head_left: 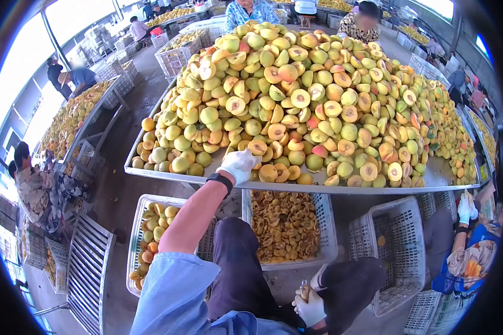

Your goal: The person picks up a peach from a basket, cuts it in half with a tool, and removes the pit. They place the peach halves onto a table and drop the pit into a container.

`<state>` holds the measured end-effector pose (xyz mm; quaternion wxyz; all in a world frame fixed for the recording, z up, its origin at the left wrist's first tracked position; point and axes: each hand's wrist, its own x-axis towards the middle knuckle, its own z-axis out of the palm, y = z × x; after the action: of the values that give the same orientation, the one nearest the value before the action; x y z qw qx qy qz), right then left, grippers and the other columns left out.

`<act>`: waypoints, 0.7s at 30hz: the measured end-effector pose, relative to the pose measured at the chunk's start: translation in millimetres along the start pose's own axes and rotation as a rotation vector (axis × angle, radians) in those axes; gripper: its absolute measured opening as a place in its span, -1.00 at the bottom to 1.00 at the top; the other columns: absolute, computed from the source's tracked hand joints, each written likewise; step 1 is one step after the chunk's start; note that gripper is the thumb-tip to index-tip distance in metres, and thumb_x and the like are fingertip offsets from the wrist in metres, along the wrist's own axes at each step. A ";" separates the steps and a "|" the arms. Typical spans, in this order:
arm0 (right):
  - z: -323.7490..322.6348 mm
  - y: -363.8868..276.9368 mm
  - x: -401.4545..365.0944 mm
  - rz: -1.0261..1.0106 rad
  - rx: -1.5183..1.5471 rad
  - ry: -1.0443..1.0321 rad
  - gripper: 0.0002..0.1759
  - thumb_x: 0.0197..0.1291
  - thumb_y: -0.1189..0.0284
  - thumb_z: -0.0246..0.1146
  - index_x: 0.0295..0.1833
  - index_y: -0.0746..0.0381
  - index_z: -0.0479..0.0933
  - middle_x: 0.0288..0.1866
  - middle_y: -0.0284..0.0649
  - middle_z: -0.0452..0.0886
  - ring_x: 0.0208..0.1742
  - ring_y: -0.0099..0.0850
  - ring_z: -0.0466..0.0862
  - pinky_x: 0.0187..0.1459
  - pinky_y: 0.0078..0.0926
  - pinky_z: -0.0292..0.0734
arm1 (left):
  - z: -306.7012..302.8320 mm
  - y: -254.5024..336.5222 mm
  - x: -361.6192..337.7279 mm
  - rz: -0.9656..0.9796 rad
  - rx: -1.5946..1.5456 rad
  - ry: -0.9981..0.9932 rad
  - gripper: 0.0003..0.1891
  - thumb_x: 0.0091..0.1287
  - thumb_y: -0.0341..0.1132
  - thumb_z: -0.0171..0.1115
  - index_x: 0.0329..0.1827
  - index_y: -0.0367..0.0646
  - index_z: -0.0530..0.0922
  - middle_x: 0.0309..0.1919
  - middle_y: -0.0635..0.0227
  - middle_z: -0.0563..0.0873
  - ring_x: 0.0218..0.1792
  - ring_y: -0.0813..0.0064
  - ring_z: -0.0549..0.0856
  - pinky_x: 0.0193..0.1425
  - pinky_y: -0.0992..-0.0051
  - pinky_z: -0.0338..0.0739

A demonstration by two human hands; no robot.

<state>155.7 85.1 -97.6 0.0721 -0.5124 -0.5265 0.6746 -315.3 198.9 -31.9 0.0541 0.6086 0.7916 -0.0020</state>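
Note:
My left hand (pixel 239 166), in a white glove, reaches over the near edge of a metal-rimmed table (pixel 207 180) heaped with yellow-green peaches. Its fingers are partly stretched out against a peach half (pixel 257 147), and I see nothing clearly gripped in them. Low in the view, beside my knee, my right hand (pixel 309 308), also gloved, is closed around a small hand tool (pixel 304 287). Only a short brownish, metallic-looking part of that tool shows above the fist. Many peaches in the heap (pixel 318 106) are halved, some with the cut face and stone hollow showing.
Under the table edge stand a crate (pixel 325 234) of brown pits and scraps, a crate (pixel 134 245) of peaches to the left, and a mostly bare crate (pixel 394 251) to the right. A slatted metal rack (pixel 89 268) stands at left. Another worker's gloved hand (pixel 465 209) is at right.

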 end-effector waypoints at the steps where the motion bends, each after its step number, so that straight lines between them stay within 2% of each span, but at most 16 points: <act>1: -2.5 0.8 1.3 0.015 0.000 0.009 -0.79 0.28 0.57 0.20 0.01 0.34 0.50 -0.47 -0.23 0.64 -0.61 -0.61 0.56 -0.56 -0.63 0.50 | 0.3 -3.7 1.0 0.017 0.012 -0.006 -0.56 0.28 -0.40 0.19 0.24 0.11 0.61 0.00 0.11 0.65 -0.05 0.03 0.71 0.05 0.18 0.61; 3: -3.7 -1.6 0.3 0.031 0.004 0.012 -0.79 0.27 0.56 0.21 0.01 0.33 0.51 -0.48 -0.23 0.64 -0.62 -0.61 0.56 -0.56 -0.63 0.50 | 10.5 -10.1 -4.8 -0.008 -0.070 0.032 -0.60 0.29 -0.39 0.20 0.21 0.09 0.61 -0.04 0.06 0.67 0.01 0.06 0.71 0.09 0.18 0.59; 6: -7.4 -6.6 0.4 -0.022 -0.089 -0.009 -0.79 0.26 0.56 0.22 0.00 0.33 0.51 -0.48 -0.24 0.64 -0.62 -0.61 0.57 -0.56 -0.63 0.50 | 25.4 -17.6 -18.2 -0.198 -0.450 0.509 -0.63 0.29 -0.38 0.24 0.19 -0.02 0.60 -0.07 -0.01 0.71 -0.05 0.01 0.71 0.05 0.23 0.59; 7: -8.5 -4.2 2.7 -0.057 -0.080 -0.021 -0.79 0.26 0.56 0.22 0.00 0.34 0.51 -0.48 -0.24 0.64 -0.61 -0.61 0.57 -0.56 -0.63 0.50 | 30.7 -20.4 -26.1 -0.259 -0.583 0.555 -0.61 0.31 -0.39 0.24 0.23 -0.11 0.57 -0.03 0.07 0.74 -0.15 0.11 0.77 -0.07 0.32 0.66; 8: -8.1 -2.6 4.4 -0.094 -0.066 -0.034 -0.80 0.26 0.56 0.22 -0.01 0.34 0.51 -0.48 -0.24 0.65 -0.61 -0.61 0.58 -0.56 -0.63 0.50 | 21.3 -11.6 -40.6 -0.346 -1.116 0.542 -0.60 0.33 -0.39 0.24 0.24 -0.17 0.55 -0.03 0.13 0.75 -0.19 0.22 0.78 -0.13 0.37 0.67; 9: -6.7 -12.2 4.4 -0.116 -0.027 -0.019 -0.87 0.23 0.53 0.29 -0.13 0.32 0.56 -0.53 -0.24 0.65 -0.61 -0.56 0.62 -0.57 -0.57 0.50 | 10.0 0.7 -56.0 -0.420 -1.648 0.501 -0.59 0.34 -0.39 0.24 0.26 -0.23 0.53 -0.04 0.20 0.76 -0.23 0.32 0.80 -0.19 0.42 0.69; 10: -4.5 -23.6 4.7 -0.147 -0.040 -0.026 -0.87 0.22 0.53 0.28 -0.13 0.32 0.56 -0.53 -0.24 0.65 -0.62 -0.55 0.62 -0.57 -0.57 0.49 | 6.1 9.2 -68.4 -0.442 -1.799 0.498 -0.55 0.32 -0.39 0.29 0.28 -0.27 0.49 -0.08 0.29 0.76 -0.24 0.48 0.77 -0.22 0.50 0.68; 11: -2.7 -37.3 6.1 -0.178 -0.055 -0.029 -0.87 0.22 0.54 0.28 -0.13 0.32 0.55 -0.54 -0.24 0.65 -0.62 -0.55 0.61 -0.57 -0.56 0.49 | 1.1 17.4 -83.1 -0.374 -1.931 0.465 -0.55 0.33 -0.39 0.21 0.30 -0.26 0.47 -0.05 0.25 0.75 -0.26 0.43 0.76 -0.26 0.49 0.67; 12: -2.6 -45.5 11.7 -0.321 -0.182 -0.040 -0.86 0.21 0.55 0.27 -0.12 0.32 0.53 -0.55 -0.24 0.65 -0.63 -0.54 0.60 -0.57 -0.55 0.48 | -8.4 27.1 -96.5 -0.300 -2.027 0.468 -0.54 0.33 -0.40 0.17 0.31 -0.27 0.45 -0.07 0.24 0.74 -0.26 0.43 0.76 -0.26 0.49 0.69; 15: 5.7 -77.2 20.7 -0.574 -0.230 -0.044 -0.83 0.24 0.54 0.28 -0.09 0.34 0.51 -0.54 -0.24 0.65 -0.61 -0.54 0.61 -0.54 -0.54 0.48 | -27.3 60.9 -130.0 -0.156 -2.168 0.414 -0.53 0.32 -0.40 0.11 0.32 -0.28 0.43 -0.09 0.22 0.72 -0.26 0.40 0.76 -0.28 0.49 0.69; 16: 9.2 -96.8 14.8 -0.557 -0.166 -0.070 -0.83 0.26 0.53 0.28 -0.07 0.34 0.51 -0.52 -0.24 0.65 -0.60 -0.56 0.60 -0.54 -0.55 0.48 | -28.5 73.1 -139.4 -0.089 -2.213 0.365 -0.52 0.30 -0.40 0.09 0.31 -0.28 0.43 -0.09 0.21 0.71 -0.25 0.37 0.75 -0.29 0.49 0.68; 19: 20.6 -133.8 13.4 -0.478 0.100 -0.080 -0.83 0.32 0.50 0.28 -0.03 0.32 0.52 -0.48 -0.31 0.63 -0.59 -0.62 0.57 -0.55 -0.59 0.47 | -15.3 113.3 -149.5 -0.121 -2.223 0.240 -0.49 0.20 -0.49 0.02 0.28 -0.29 0.47 -0.04 0.18 0.69 -0.22 0.37 0.74 -0.32 0.54 0.59; 21: 24.2 -153.5 18.0 -0.376 0.267 -0.013 -0.82 0.32 0.44 0.32 -0.06 0.28 0.53 -0.50 -0.37 0.60 -0.60 -0.65 0.54 -0.58 -0.64 0.45 | -11.5 146.8 -153.9 -0.090 -2.268 0.183 -0.42 0.17 -0.58 -0.05 0.34 -0.25 0.46 0.05 0.20 0.66 -0.17 0.43 0.71 -0.24 0.59 0.57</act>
<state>60.9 148.0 9.8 0.2605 -0.3868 -0.5195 0.7160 -135.8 89.5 2.2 0.5154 0.1775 0.3592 0.7575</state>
